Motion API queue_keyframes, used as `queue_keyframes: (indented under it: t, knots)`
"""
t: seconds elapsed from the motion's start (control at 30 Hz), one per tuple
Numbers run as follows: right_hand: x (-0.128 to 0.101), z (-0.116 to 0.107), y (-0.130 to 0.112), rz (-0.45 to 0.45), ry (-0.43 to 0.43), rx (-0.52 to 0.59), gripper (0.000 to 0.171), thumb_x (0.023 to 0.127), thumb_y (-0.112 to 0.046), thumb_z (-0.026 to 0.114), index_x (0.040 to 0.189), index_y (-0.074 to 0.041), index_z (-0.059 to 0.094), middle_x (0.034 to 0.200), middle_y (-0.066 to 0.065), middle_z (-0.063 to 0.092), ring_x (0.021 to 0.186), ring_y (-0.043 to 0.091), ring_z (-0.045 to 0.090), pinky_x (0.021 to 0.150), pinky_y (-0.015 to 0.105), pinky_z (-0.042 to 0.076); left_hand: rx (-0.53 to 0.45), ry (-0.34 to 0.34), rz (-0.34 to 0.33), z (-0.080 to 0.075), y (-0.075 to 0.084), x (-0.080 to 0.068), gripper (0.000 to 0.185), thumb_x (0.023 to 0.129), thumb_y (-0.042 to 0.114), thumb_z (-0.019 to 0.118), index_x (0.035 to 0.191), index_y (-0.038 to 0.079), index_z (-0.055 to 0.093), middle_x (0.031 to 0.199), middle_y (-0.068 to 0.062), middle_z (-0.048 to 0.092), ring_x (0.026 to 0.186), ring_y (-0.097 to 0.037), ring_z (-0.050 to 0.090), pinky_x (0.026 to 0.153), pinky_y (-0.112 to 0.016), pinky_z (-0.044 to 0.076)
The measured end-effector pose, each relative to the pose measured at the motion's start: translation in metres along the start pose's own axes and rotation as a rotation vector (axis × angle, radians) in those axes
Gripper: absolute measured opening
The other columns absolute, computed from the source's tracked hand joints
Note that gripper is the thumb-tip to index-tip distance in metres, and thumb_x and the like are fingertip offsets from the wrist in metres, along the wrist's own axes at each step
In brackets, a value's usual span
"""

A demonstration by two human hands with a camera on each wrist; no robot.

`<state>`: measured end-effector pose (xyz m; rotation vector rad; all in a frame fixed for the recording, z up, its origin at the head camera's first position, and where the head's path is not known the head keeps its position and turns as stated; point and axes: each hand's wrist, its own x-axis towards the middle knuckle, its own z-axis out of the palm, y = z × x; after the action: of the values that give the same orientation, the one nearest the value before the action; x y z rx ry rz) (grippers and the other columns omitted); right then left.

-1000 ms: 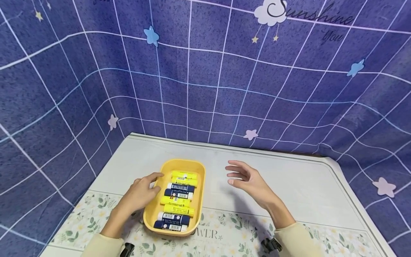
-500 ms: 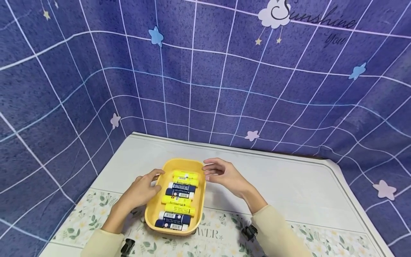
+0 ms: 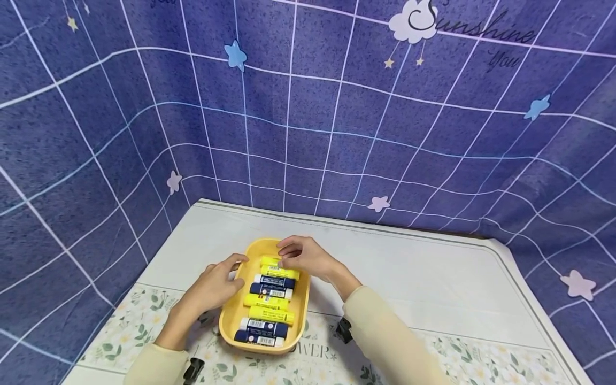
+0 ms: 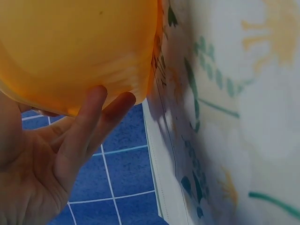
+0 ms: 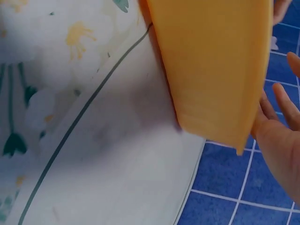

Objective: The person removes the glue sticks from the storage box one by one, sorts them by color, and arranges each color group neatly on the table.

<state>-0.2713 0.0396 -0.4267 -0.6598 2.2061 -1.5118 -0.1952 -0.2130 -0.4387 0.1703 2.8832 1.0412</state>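
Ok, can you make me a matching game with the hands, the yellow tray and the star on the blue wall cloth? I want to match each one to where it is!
Things:
1. left hand
2. right hand
3. yellow plastic tray
4. pale pink star

Places:
A. on the blue grid cloth behind the table
B. over the far end of the tray, at the top yellow glue stick
C. on the flowered tablecloth, full of glue sticks
D. against the tray's left side

Pairs: 1-D, 2-B, 3-C, 4-A

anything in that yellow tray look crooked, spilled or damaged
Nothing stands out. The glue sticks lie side by side across the yellow tray, none spilled onto the table cover. The left hand rests on the tray's left rim; the right hand reaches over the farthest sticks.
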Motion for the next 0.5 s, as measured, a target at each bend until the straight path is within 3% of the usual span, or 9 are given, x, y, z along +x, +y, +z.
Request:
queue_keyframes:
  t: [0.13,0.27,0.5]
  knots:
    - [0.01,0.007,0.003,-0.002,-0.013,-0.066,0.046,0.093,-0.007,0.072,0.137,0.003,0.061,0.129,0.025,0.066,0.11,0.024,0.066,0.096,0.033,0.057,0.025,0.007,-0.009,0.001,0.002,0.001,0.052,0.094,0.015,0.06,0.146,0.012,0.055,0.145,-0.025,0.059,0.132,-0.048,0.058,0.066,-0.027,0.054]
    - [0.014,0.011,0.004,0.021,0.0,-0.159,0.045,0.092,-0.007,0.074,0.135,0.0,0.064,0.129,0.02,0.068,0.114,0.027,0.066,0.101,0.039,0.055,0.009,0.006,-0.013,0.005,0.003,0.002,0.052,0.093,0.014,0.061,0.145,0.013,0.055,0.146,-0.024,0.059,0.119,-0.039,0.068,0.062,-0.027,0.053]
    - [0.025,0.016,0.002,0.046,-0.002,-0.254,0.043,0.091,-0.003,0.073,0.134,-0.008,0.067,0.13,0.018,0.069,0.123,0.032,0.065,0.105,0.047,0.053,0.0,0.022,-0.017,0.004,0.0,-0.003,0.054,0.092,0.012,0.063,0.145,0.014,0.055,0.146,-0.022,0.06,0.108,-0.03,0.069,0.061,-0.027,0.05]
